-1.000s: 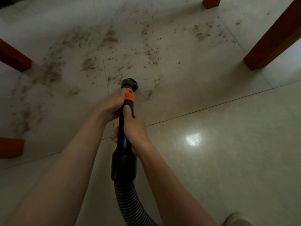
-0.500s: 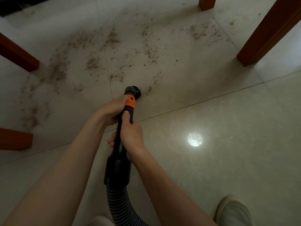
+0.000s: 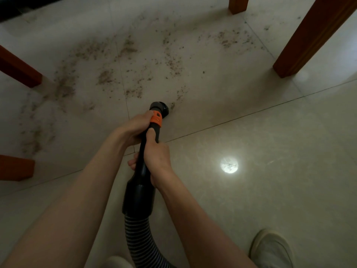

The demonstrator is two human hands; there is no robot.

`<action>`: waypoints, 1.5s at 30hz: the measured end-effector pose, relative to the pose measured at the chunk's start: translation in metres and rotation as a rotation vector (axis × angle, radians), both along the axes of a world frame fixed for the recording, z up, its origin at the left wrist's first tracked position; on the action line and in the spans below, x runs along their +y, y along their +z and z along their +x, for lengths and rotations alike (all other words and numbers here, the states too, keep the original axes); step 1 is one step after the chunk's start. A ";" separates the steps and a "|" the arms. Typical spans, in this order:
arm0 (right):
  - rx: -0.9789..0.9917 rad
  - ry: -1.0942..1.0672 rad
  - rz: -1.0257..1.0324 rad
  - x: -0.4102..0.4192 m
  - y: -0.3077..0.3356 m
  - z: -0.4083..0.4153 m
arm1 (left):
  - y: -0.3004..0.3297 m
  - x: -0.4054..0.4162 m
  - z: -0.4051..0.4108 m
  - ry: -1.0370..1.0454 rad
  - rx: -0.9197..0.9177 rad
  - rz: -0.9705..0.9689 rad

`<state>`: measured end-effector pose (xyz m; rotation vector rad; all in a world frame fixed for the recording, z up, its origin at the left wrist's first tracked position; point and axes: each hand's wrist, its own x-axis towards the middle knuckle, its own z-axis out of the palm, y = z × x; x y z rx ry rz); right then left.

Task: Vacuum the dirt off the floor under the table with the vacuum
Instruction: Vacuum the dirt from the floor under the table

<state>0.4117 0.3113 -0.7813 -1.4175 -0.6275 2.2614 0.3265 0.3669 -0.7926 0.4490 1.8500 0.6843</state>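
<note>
Black vacuum (image 3: 142, 176), gripped by both hands, shows no legible writing.

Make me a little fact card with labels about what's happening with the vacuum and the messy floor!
tool: black vacuum wand with orange collar and ribbed hose
left hand: grips the wand near the collar
right hand: grips the wand lower down
nozzle: at the near edge of the mess
dirt: brown crumbs spread over the tiles
around: wooden table legs
shoe: bottom right
</note>
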 end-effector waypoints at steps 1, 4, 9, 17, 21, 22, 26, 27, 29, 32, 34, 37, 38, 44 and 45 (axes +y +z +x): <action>0.001 0.003 -0.007 0.003 0.000 0.000 | -0.001 0.002 -0.001 -0.002 0.006 0.002; 0.007 -0.002 -0.025 0.011 0.000 -0.002 | -0.004 0.009 -0.004 0.000 0.002 0.015; 0.003 0.008 -0.015 0.021 -0.004 -0.003 | -0.007 0.018 -0.007 -0.010 0.014 0.010; -0.033 0.009 0.008 0.025 -0.004 -0.005 | -0.005 0.020 -0.006 -0.017 0.025 0.020; -0.041 -0.023 0.014 0.013 -0.004 -0.004 | -0.003 0.014 0.000 -0.027 -0.023 0.019; -0.043 -0.027 0.016 0.010 -0.004 -0.003 | -0.003 0.012 0.001 -0.027 -0.039 0.015; -0.040 -0.041 0.015 0.003 -0.002 0.003 | -0.002 0.007 0.004 -0.071 -0.046 -0.014; -0.038 -0.044 0.015 0.002 -0.001 0.004 | -0.001 0.007 0.005 -0.080 -0.040 -0.017; -0.034 -0.049 0.009 0.001 0.000 0.007 | 0.000 0.007 0.008 -0.087 -0.028 -0.021; -0.023 -0.052 -0.003 0.001 0.002 0.010 | 0.000 0.008 0.011 -0.103 0.000 -0.028; -0.024 -0.056 -0.005 0.003 0.001 0.011 | 0.000 0.009 0.013 -0.108 0.014 -0.023; -0.026 -0.068 -0.004 0.006 0.001 0.013 | 0.000 0.013 0.017 -0.126 0.022 -0.022; -0.026 -0.076 -0.001 0.007 0.000 0.014 | 0.000 0.015 0.019 -0.129 0.024 -0.019; -0.035 -0.111 0.007 0.019 -0.004 0.017 | 0.002 0.027 0.028 -0.135 0.011 0.021; -0.040 -0.110 0.012 0.021 -0.005 0.017 | 0.002 0.029 0.029 -0.138 0.005 0.025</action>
